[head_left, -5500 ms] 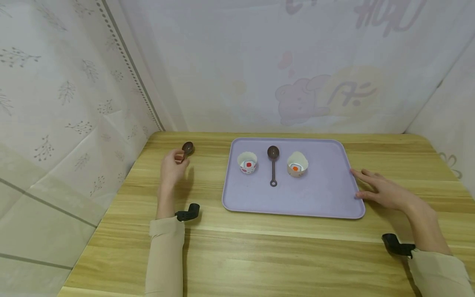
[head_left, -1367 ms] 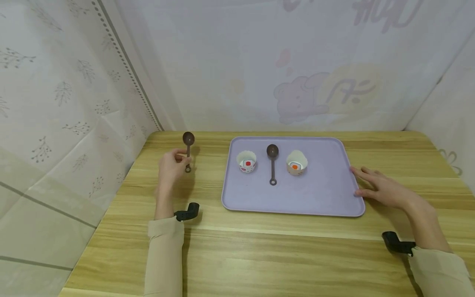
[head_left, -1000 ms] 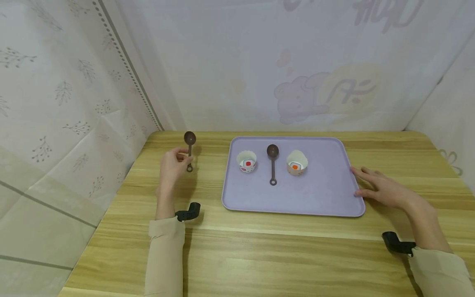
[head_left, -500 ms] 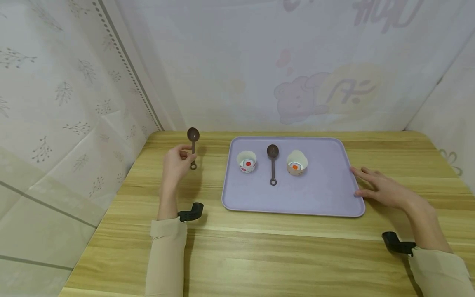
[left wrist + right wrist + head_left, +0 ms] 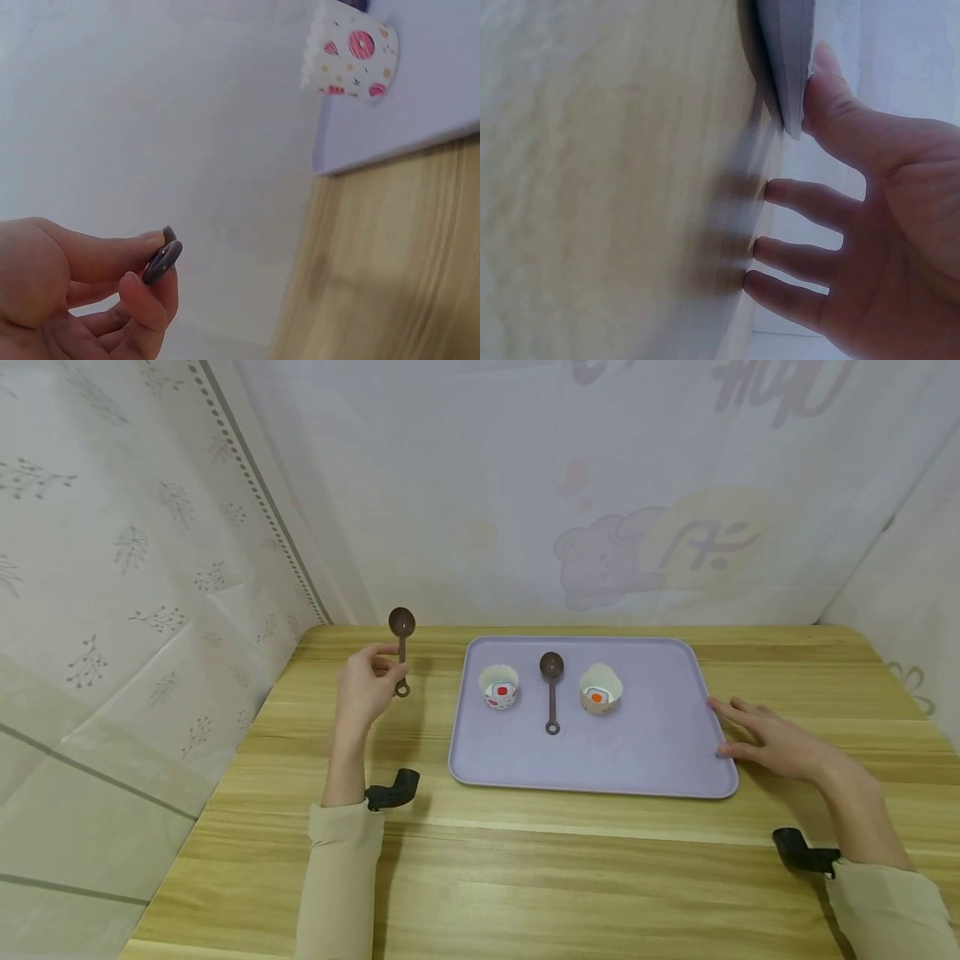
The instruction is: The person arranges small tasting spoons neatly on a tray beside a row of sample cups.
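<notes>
My left hand (image 5: 365,687) pinches a dark brown measuring spoon (image 5: 402,623) by its handle, bowl end up and away from me, left of the purple tray (image 5: 592,760). In the left wrist view the spoon's handle end (image 5: 163,262) pokes out between thumb and fingers. A second brown measuring spoon (image 5: 552,685) lies on the tray between two paper baking cups. The left cup (image 5: 499,689) has a red-marked piece inside; the right cup (image 5: 600,692) has an orange-marked one. My right hand (image 5: 776,743) rests at the tray's right rim, thumb (image 5: 829,97) against it, fingertips down on the table.
The tray lies on a wooden table (image 5: 480,877). Behind the table hangs a pale printed cloth (image 5: 450,510), with a leaf-patterned one (image 5: 150,610) along the left side. Both wrists wear black camera mounts.
My left hand first held the spoon low at the table's left; it has since raised it, turned it upright and carried it rightward toward the tray. My right hand keeps its place.
</notes>
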Demonstrator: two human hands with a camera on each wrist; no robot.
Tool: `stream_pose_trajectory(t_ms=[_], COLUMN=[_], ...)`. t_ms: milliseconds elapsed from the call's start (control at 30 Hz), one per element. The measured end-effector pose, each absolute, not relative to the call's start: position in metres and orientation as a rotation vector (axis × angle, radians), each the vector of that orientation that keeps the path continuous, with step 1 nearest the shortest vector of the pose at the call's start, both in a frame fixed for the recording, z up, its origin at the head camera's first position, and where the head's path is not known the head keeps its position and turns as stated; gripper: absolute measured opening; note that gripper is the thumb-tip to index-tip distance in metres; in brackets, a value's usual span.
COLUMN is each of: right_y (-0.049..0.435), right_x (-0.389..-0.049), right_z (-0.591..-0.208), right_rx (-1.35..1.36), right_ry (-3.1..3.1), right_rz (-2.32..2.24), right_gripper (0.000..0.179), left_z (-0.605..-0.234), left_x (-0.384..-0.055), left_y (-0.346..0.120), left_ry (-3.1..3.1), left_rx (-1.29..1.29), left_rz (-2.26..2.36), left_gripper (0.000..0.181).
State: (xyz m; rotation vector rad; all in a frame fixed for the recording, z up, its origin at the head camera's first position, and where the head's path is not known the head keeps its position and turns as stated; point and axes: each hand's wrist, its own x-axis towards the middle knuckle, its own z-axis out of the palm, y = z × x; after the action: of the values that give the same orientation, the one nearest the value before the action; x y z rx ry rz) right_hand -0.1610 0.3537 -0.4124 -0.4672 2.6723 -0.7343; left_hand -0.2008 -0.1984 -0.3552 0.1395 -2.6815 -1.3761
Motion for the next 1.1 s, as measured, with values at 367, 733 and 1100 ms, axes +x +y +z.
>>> stream_pose_trajectory(t_ms=[367,733,1100], right_y=[0.354,0.353,0.354], right_x=[-0.160,-0.161,-0.161], right_z=[-0.411,-0.411,-0.411], right_rx=[-0.464,-0.469,-0.462], right_ry=[2.671,2.674,2.672], right_rz=[-0.728,-0.722,-0.717], right_gripper=[0.082,0.082,0.083], left_z=[-0.346,-0.338,-0.335], left_x=[-0.197,-0.193,-0.191], left_y=[-0.190,-0.178,-0.167], left_ry=[-2.646,-2.631,-2.614], left_rx=[0.168,0.136,0.096], left_rz=[-1.449,-1.556,-1.610], left_gripper=[0.034,0.034,0.034])
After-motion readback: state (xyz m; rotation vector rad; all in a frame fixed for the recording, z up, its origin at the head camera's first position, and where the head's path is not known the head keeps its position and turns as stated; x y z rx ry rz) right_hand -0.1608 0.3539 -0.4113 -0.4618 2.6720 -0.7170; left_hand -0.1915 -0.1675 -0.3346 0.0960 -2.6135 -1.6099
